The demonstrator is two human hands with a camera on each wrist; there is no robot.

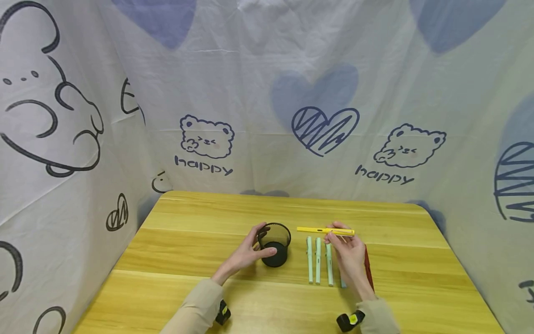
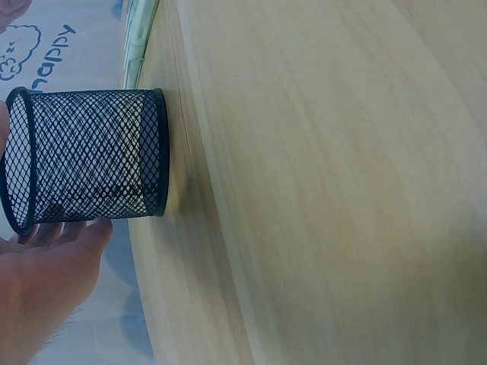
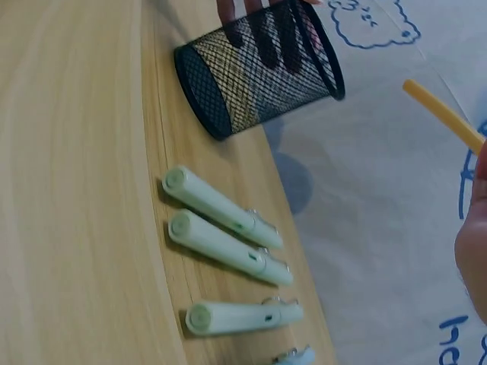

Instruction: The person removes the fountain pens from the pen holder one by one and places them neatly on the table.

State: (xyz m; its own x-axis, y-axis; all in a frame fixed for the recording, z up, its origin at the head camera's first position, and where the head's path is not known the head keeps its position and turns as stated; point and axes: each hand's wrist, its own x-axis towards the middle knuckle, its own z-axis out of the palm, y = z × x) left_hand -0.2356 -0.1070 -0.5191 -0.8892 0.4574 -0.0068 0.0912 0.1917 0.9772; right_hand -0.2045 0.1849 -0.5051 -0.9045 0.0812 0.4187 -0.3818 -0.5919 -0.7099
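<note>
My left hand grips a black wire-mesh pen cup on its left side, the thumb in front and the fingers round the back. The cup stands upright on the table with its round mouth up; fingers show through its mesh in the right wrist view. My right hand pinches a yellow pen near one end. The pen lies level above the table, its other end pointing left toward the cup. Below it, several pale green pens lie side by side, and a bluish one is partly hidden by my right hand.
A dark red item lies beside my right wrist, mostly covered by it. The wooden table ends at a hanging white cloth printed with hearts and bears, at the back and both sides.
</note>
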